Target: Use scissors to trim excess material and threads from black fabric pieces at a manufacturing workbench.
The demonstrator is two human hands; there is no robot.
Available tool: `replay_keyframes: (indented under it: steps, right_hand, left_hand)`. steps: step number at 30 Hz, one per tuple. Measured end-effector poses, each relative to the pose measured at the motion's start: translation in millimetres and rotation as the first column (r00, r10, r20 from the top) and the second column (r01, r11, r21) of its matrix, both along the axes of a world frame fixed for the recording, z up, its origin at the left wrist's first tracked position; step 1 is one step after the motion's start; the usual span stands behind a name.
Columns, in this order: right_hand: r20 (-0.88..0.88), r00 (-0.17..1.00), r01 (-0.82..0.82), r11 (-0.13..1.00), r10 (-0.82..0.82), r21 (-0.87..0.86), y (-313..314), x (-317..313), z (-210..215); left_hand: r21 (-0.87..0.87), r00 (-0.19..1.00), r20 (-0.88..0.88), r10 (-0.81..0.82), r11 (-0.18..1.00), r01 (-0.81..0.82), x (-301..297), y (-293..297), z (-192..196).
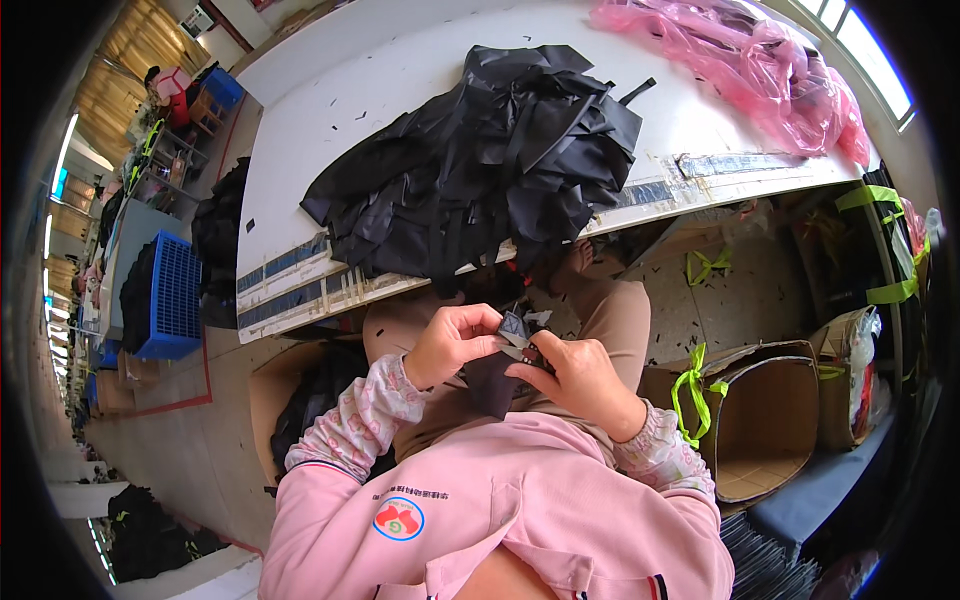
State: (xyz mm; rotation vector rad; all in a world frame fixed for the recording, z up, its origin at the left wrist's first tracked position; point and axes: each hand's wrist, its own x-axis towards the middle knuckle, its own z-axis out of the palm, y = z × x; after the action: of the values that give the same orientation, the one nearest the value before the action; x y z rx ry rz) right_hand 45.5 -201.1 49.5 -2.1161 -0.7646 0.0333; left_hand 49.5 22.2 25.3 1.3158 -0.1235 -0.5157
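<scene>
Above my lap, my left hand (452, 345) pinches the edge of a dark fabric piece (491, 388) between thumb and fingertips. A stitched square with crossing lines shows on its upper end, and the rest hangs down between my hands. My right hand (582, 382) is closed around what look like small metal thread snips (516, 353), their pale blades pointing at the stitched end beside my left fingertips. Most of the snips is hidden in my right fingers. In front of my hands, a heap of black fabric pieces (480, 160) lies on the table and droops over its near edge.
The white table (290, 150) has a worn, taped near edge. Pink plastic sheeting (740, 70) covers its far right. An open cardboard box (765, 425) with a lime-green tie (692, 395) stands at my right. A blue crate (175, 295) is at the left. Dark scraps litter the floor.
</scene>
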Motion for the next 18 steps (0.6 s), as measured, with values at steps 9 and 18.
replay_keyframes:
  steps: [9,18]
  right_hand:
    - [-0.237,0.97,-0.038,0.997,0.052,0.061,-7.7,8.6,-4.2]
    - [-0.159,0.987,-0.033,0.999,0.036,0.026,-3.8,6.3,-0.1]
  left_hand:
    - [0.043,0.991,0.134,-0.009,0.999,0.003,-0.8,-0.7,8.8]
    - [0.023,0.995,0.097,-0.009,1.0,0.007,-4.7,-4.2,9.4]
